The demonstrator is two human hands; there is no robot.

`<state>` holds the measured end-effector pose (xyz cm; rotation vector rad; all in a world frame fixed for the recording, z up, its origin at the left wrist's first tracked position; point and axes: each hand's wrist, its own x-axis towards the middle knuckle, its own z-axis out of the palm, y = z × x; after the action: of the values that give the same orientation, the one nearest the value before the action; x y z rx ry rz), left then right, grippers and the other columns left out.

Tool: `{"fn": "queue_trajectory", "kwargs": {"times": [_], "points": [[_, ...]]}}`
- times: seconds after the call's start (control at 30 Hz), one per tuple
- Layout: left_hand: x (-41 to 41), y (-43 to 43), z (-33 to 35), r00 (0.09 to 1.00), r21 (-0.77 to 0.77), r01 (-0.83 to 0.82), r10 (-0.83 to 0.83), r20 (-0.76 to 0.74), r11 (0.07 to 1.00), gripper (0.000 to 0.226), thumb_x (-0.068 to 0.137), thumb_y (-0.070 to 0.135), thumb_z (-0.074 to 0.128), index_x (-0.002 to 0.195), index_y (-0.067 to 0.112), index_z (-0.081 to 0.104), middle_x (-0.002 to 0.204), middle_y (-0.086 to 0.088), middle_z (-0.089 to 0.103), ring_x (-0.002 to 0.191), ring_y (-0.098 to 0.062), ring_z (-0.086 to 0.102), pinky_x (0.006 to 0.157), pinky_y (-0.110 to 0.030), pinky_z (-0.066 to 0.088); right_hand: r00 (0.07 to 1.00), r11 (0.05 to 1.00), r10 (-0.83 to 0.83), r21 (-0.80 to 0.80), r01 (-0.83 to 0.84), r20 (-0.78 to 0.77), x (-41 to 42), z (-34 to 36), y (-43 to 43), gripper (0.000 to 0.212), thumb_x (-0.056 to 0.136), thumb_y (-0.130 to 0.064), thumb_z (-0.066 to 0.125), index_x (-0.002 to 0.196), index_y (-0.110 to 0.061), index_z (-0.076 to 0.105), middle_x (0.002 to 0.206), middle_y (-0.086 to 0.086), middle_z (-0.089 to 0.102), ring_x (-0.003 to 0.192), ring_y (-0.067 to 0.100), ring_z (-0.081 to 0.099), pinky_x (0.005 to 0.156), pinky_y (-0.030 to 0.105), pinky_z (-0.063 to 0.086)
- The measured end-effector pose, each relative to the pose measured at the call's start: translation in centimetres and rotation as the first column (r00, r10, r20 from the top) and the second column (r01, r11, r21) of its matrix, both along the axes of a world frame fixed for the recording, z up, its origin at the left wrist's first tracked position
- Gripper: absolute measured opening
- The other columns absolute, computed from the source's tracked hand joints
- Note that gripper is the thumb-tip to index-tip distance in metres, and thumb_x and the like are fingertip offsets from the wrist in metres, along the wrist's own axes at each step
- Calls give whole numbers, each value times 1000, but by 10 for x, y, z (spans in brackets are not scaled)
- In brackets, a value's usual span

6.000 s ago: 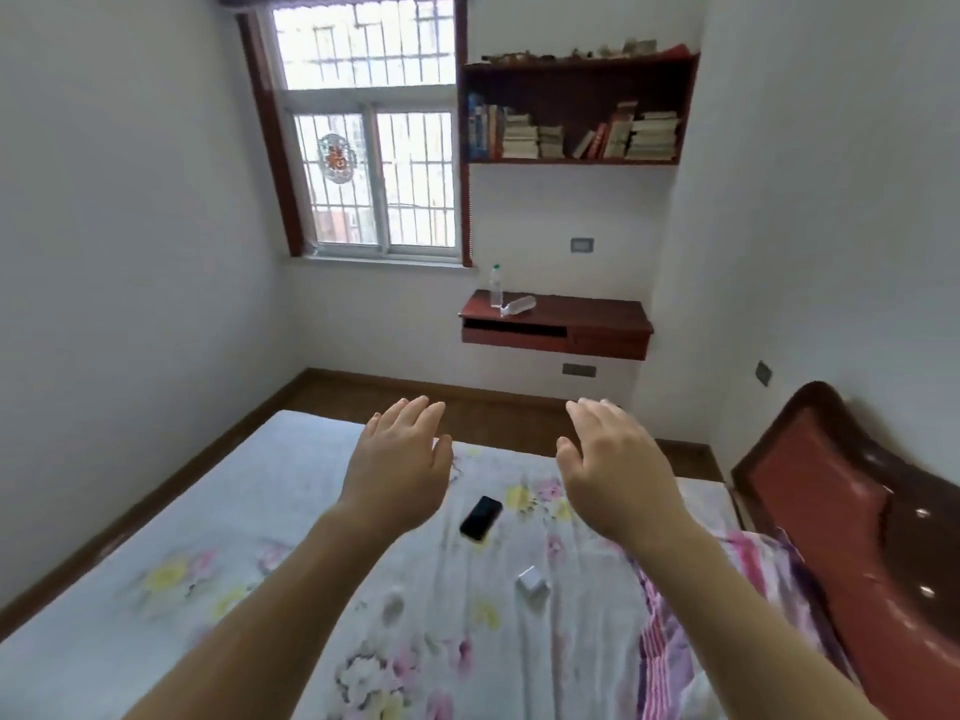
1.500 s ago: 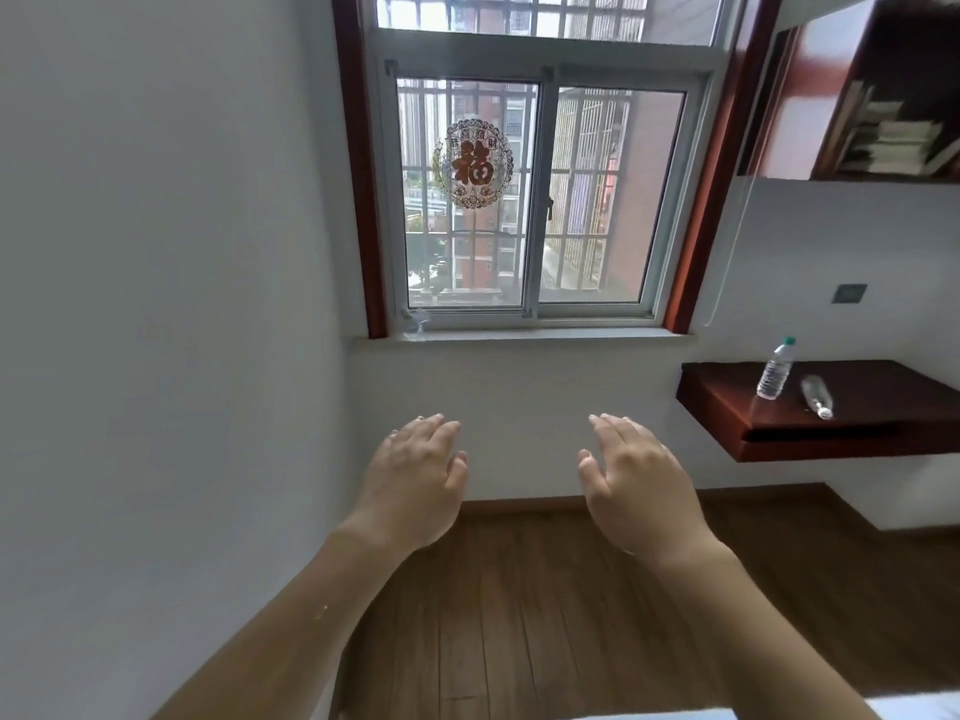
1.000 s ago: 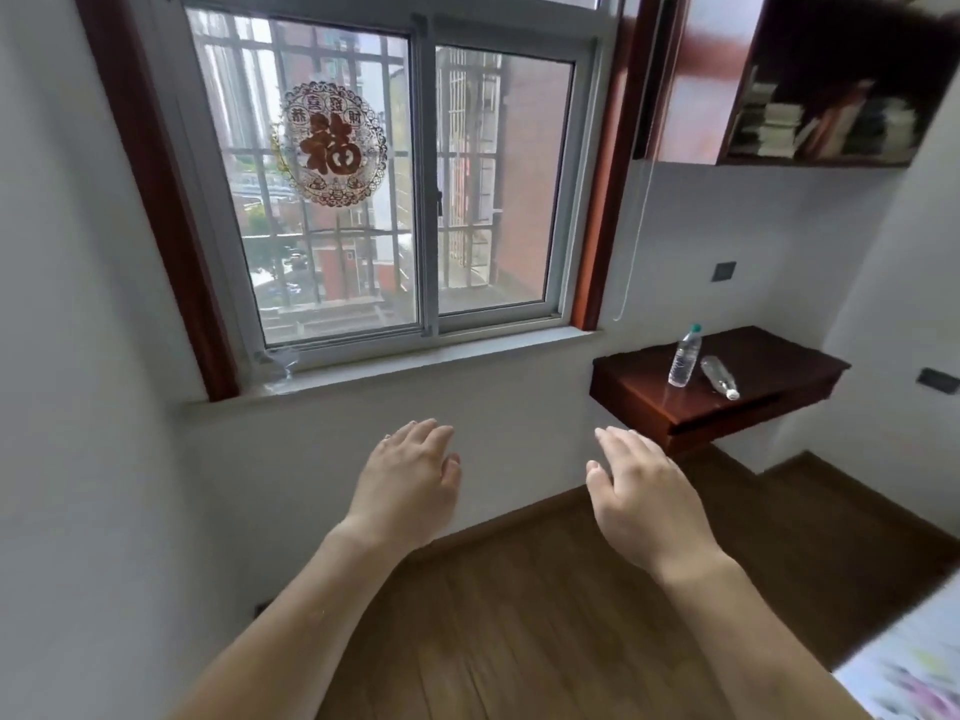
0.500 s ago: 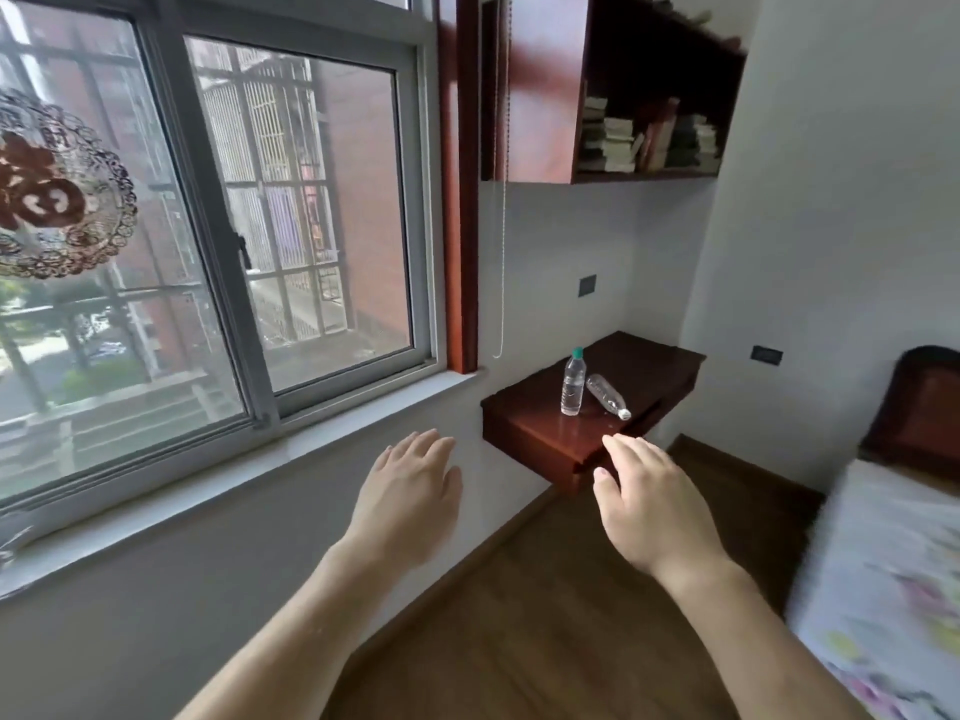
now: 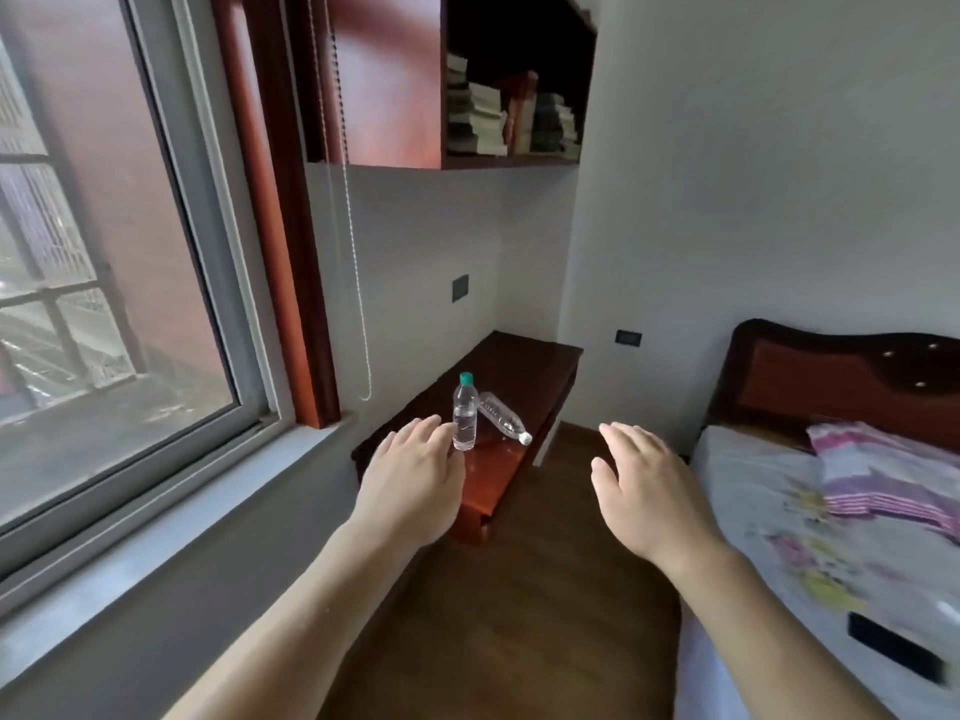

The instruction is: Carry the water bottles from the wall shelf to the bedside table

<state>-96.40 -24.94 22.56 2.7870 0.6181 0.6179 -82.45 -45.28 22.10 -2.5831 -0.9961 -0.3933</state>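
Water bottles (image 5: 465, 426): 2, both on the wall shelf (image 5: 524, 363), centre of frame, so nothing has been carried yet. The upright bottle (image 5: 464, 410), clear w/ green cap, stands near the shelf's front-left part. The lying bottle (image 5: 503, 422), white cap, is on its side just right of it, cap pointing toward lower right, base close to or touching the upright one; can't tell which.

Left hand (image 5: 415, 480), centre frame, is flat & wide, fingers straight, palm down, holding nothing. Its fingertips show right beside the upright bottle's lower half; contact can't be told, prob. none. Right hand (image 5: 649, 491), right of centre, is equally flat & empty, over bare floor, apart from the shelf.

Judgement: approach is nearly over, grasp not yet begun. Left to do: take each bottle (one per hand seems likely), turn, walk, set them down. The bedside table isn't in view; only the bed (image 5: 769, 522) & headboard (image 5: 831, 376) at right edge, so it's prob. somewhere beyond them.

Bookshelf (image 5: 509, 122) at top centre, window (image 5: 104, 252) at left.
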Motion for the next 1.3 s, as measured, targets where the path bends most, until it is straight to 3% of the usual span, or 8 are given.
{"fn": "queue_trajectory", "kwargs": {"times": [0.13, 0.27, 0.37, 0.5, 0.7, 1.07, 1.3], "points": [[80, 23, -4, 994, 12, 103, -103, -22, 995, 42, 104, 36, 35, 139, 23, 53, 148, 5, 51, 141, -16, 41, 119, -37, 31, 994, 994, -108, 8, 108, -28, 47, 1, 7, 51, 101, -34, 34, 148, -16, 34, 153, 0, 36, 142, 15, 28, 116, 27, 17], [157, 30, -6, 983, 26, 185, -185, -4, 982, 35, 102, 26, 41, 129, 15, 60, 137, 1, 58, 131, -19, 49, 110, -32, 34, 985, 985, -172, 11, 172, -10, 108, 2, 10, 50, 101, -33, 34, 147, -14, 35, 152, 1, 38, 141, 17, 31, 115, 29, 20], [217, 33, -8, 981, 20, 192, -192, -4, 981, 44, 104, 31, 37, 144, 17, 50, 152, 0, 47, 144, -18, 36, 118, -35, 25, 982, 982, -191, -4, 191, -2, 165, -1, 14, 50, 101, -33, 34, 147, -13, 35, 152, 2, 38, 141, 18, 31, 115, 29, 20], [294, 45, -10, 986, -11, 167, -167, -22, 986, 48, 105, 34, 34, 150, 19, 42, 160, 0, 36, 151, -17, 24, 123, -35, 19, 982, 982, -186, -9, 186, 4, 249, 3, 25, 51, 100, -33, 34, 147, -13, 36, 152, 2, 39, 140, 19, 33, 114, 31, 24], [373, 85, -5, 999, -10, 36, -36, -9, 999, 48, 105, 33, 36, 149, 18, 43, 158, 1, 39, 150, -17, 26, 122, -33, 19, 997, 996, -76, -55, 76, 10, 350, 16, 75, 52, 100, -36, 31, 148, -16, 33, 153, 0, 36, 139, 18, 32, 113, 31, 26], [443, 214, -17, 975, -19, -220, 220, 5, 975, 37, 102, 29, 42, 133, 14, 56, 139, -1, 56, 133, -22, 45, 112, -32, 31, 983, 980, 182, -73, -184, -33, 466, 1, 234, 53, 100, -37, 32, 149, -17, 31, 156, 0, 32, 144, 16, 25, 117, 32, 21], [458, 269, -37, 939, -56, -344, 343, -30, 937, 43, 103, 33, 38, 143, 19, 47, 150, 3, 47, 141, -19, 38, 113, -31, 28, 939, 933, 341, -109, -343, -33, 509, -19, 319, 54, 99, -37, 36, 147, -13, 36, 152, 4, 39, 142, 19, 31, 117, 34, 24]]}}
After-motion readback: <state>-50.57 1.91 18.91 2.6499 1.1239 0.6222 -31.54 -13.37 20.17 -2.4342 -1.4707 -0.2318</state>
